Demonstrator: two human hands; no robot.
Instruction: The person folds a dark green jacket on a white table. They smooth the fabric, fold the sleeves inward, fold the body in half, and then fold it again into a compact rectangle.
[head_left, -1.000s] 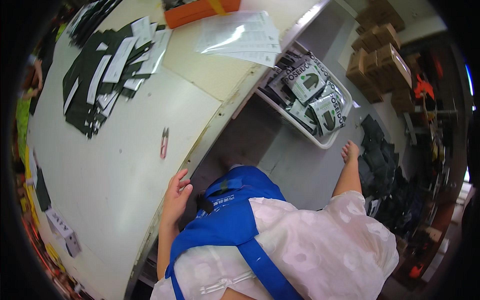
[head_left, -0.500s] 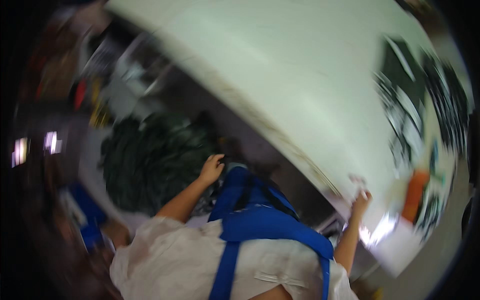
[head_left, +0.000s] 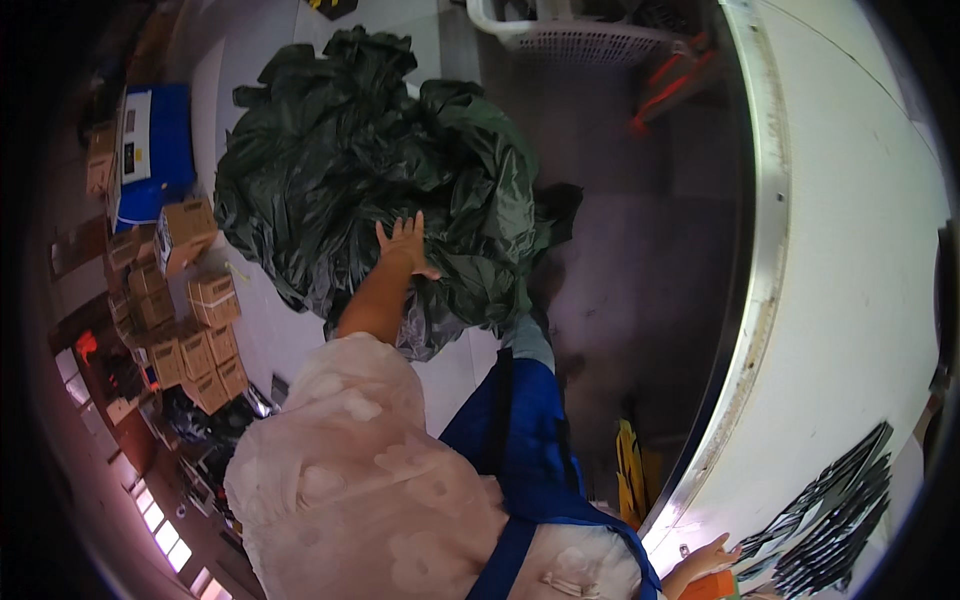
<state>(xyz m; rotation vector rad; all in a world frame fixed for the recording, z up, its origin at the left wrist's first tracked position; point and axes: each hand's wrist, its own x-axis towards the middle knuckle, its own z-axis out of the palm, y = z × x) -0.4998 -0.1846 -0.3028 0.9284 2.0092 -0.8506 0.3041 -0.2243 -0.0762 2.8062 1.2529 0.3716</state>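
The left hand (head_left: 403, 250) has moved out over the heap of crumpled dark green plastic film (head_left: 350, 150) on the grey floor (head_left: 452, 375), its grip spread apart, bringing it within reach, while the right hand (head_left: 708, 560), grip unclear, is at the white table (head_left: 850, 220).

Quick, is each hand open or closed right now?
Left hand: open, spread at the dark green heap, nothing visibly held.
Right hand: near the orange box; open or closed cannot be told.
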